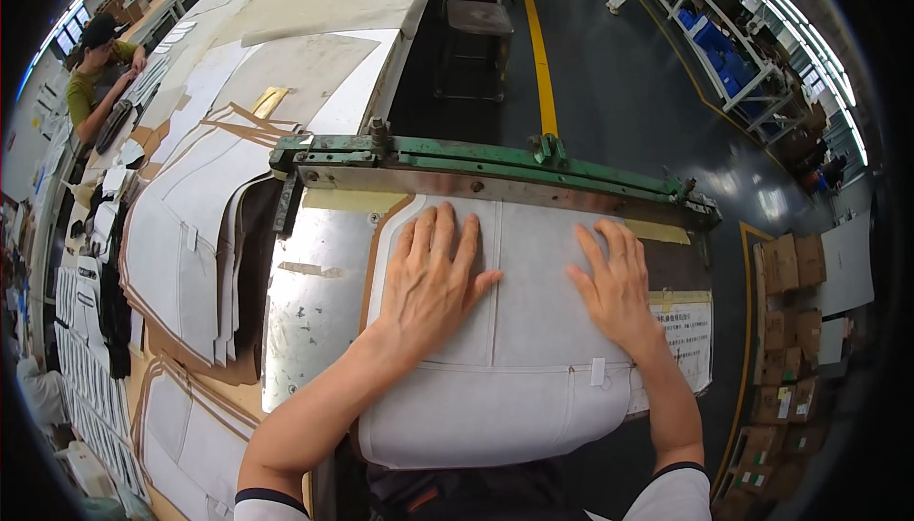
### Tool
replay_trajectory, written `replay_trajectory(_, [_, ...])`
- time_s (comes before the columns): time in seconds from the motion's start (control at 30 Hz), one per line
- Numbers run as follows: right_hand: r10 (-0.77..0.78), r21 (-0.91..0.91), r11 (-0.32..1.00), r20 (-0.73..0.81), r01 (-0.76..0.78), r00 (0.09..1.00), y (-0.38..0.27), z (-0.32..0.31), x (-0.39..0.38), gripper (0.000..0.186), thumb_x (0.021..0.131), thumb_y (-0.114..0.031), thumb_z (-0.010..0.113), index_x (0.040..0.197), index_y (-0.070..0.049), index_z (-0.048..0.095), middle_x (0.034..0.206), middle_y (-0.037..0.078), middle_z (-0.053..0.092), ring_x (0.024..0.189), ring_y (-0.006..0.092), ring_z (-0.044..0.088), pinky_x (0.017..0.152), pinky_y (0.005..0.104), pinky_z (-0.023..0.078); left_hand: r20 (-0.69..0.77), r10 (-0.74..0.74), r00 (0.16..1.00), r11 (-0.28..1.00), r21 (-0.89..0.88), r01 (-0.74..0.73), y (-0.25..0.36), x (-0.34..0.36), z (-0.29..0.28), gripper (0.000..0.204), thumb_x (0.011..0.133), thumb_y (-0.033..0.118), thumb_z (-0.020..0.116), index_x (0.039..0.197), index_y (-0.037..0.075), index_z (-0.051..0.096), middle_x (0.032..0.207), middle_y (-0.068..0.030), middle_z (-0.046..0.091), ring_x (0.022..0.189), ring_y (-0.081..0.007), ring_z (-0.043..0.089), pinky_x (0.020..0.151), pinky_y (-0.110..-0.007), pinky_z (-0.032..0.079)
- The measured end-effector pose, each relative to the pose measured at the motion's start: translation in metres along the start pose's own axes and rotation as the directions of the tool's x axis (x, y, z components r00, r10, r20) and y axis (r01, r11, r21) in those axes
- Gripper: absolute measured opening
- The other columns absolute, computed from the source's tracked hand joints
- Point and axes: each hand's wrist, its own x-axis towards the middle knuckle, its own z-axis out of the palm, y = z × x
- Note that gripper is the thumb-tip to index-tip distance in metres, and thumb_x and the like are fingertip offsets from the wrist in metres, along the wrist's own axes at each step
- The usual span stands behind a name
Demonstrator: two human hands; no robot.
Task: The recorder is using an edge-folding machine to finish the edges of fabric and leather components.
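Note:
A light grey sewn panel (533, 331) with brown edging lies on the metal plate of a machine. Its far edge reaches the machine's green bar (457, 155), and its near end hangs over the plate's front, close to my body. Flat on the panel's left part rests my left hand (433, 269), fingers pointing at the bar and thumb out to the side. My right hand (614, 283) presses on the right part with its fingers stretched out. A small white tag (598, 372) sticks out at the panel's cross seam. The bar hides whatever lies beneath it.
Stacked grey panels (176, 264) with brown edges stand left of the metal plate (314, 302), with another pile (190, 435) nearer me. A stool (476, 31) stands beyond the bar. Cardboard boxes (785, 331) line the right. A person (95, 83) works at the far left.

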Motion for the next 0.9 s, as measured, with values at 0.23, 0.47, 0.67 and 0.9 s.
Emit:
replay_trajectory(0.23, [0.012, -0.049, 0.999, 0.003, -0.012, 1.000, -0.001, -0.002, -0.001, 0.052, 0.096, -0.028, 0.070, 0.137, 0.001, 0.057, 0.133, 0.023, 0.049, 0.127, 0.0408, 0.048, 0.107, 0.0533, 0.040, 0.010, -0.009, 1.000, 1.000, 0.009, 0.009, 0.001, 0.002, -0.001, 0.063, 0.093, 0.043, 0.073, 0.138, 0.001, 0.060, 0.139, -0.0269, 0.055, 0.127, -0.0412, 0.054, 0.104, -0.049, 0.048])
replay_trajectory(0.47, [-0.026, 0.007, 1.000, -0.039, 0.027, 0.999, 0.000, -0.001, 0.001, 0.049, 0.096, -0.025, 0.069, 0.134, 0.001, 0.055, 0.131, 0.023, 0.050, 0.125, 0.0407, 0.048, 0.106, 0.0530, 0.040, -0.037, -0.008, 0.999, 0.999, -0.033, 0.007, 0.000, -0.002, 0.001, 0.056, 0.097, 0.038, 0.070, 0.138, 0.001, 0.060, 0.138, -0.0252, 0.055, 0.129, -0.0405, 0.053, 0.106, -0.050, 0.047])
replay_trajectory(0.67, [-0.031, 0.031, 0.999, -0.066, 0.033, 0.997, 0.001, -0.003, -0.002, 0.045, 0.095, -0.027, 0.069, 0.129, 0.001, 0.056, 0.124, 0.022, 0.051, 0.120, 0.0392, 0.048, 0.104, 0.0524, 0.041, -0.059, -0.011, 0.998, 0.997, -0.072, 0.007, -0.001, -0.008, 0.003, 0.051, 0.098, 0.035, 0.069, 0.137, 0.004, 0.061, 0.139, -0.0234, 0.055, 0.130, -0.0403, 0.052, 0.107, -0.050, 0.046])
replay_trajectory(0.9, [-0.046, 0.046, 0.998, 0.112, 0.041, 0.993, -0.019, -0.041, -0.059, 0.046, 0.092, -0.030, 0.072, 0.122, 0.003, 0.060, 0.120, 0.020, 0.054, 0.116, 0.0372, 0.050, 0.101, 0.0489, 0.041, 0.068, 0.089, 0.994, 0.994, -0.067, -0.084, 0.021, -0.049, -0.017, 0.054, 0.097, 0.034, 0.070, 0.140, 0.005, 0.058, 0.143, -0.0237, 0.053, 0.131, -0.0404, 0.052, 0.108, -0.050, 0.046])
